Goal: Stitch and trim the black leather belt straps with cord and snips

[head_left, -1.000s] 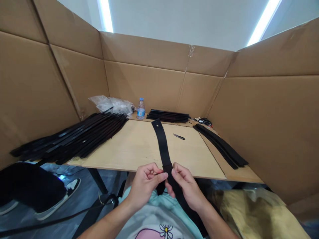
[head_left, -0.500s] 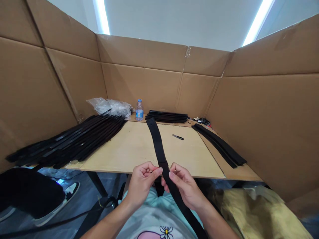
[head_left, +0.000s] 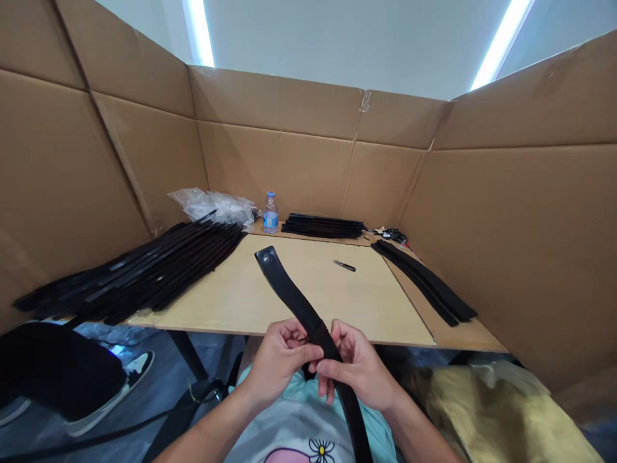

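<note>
- Swung left since prev. frame: black leather strap (head_left: 285, 287), free end now angled up-left over plywood board (head_left: 371, 315).
- Looks light, semi-stiff, bends easily; best held mid-length.
- L hand (head_left: 282, 363), R hand (head_left: 359, 368): both pinch it narrowly at table edge, lower end hanging toward lap.
- Strap stack (head_left: 193, 260) on left; craft knife (head_left: 344, 265) beyond.

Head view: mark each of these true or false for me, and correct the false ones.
1. The left hand and right hand both hold one black strap. True.
2. The small knife lies in the right hand. False: it lies on the plywood board, apart from both hands.
3. The plastic water bottle lies on its side. False: it stands upright at the back of the board.
4. The biggest pile of straps lies on the person's left. True.
</note>
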A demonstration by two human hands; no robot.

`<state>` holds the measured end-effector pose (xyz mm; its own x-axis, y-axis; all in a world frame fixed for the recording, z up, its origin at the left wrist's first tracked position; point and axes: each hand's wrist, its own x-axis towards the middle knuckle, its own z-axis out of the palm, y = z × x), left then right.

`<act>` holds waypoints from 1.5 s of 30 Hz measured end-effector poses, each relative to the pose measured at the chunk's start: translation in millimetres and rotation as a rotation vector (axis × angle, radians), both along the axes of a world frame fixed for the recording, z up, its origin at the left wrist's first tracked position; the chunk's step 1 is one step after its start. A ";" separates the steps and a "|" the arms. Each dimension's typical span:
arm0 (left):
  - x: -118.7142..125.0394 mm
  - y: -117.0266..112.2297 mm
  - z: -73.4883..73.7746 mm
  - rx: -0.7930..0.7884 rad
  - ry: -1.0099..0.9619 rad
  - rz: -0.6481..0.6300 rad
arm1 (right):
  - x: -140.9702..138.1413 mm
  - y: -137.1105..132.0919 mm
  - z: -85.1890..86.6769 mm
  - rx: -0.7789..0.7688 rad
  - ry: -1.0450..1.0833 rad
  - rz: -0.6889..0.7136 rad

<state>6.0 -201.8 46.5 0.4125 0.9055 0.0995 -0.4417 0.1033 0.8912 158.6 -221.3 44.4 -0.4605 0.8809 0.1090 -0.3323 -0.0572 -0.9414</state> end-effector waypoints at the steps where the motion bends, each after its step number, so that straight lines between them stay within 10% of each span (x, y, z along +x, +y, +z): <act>1: 0.2 -0.1 -1.0 -0.009 -0.004 -0.010 | 0.1 -0.5 0.4 0.011 -0.004 0.002; 14: 5.3 -7.3 -1.2 0.019 0.040 0.066 | -7.4 -4.1 0.4 -0.197 -0.014 -0.177; 30: 3.1 -3.9 -3.2 0.015 0.135 0.288 | 1.5 8.1 -7.9 0.081 0.017 -0.208; 45: 0.4 -7.5 -1.5 -0.006 0.019 -0.001 | -3.4 0.0 -4.4 0.050 -0.074 -0.067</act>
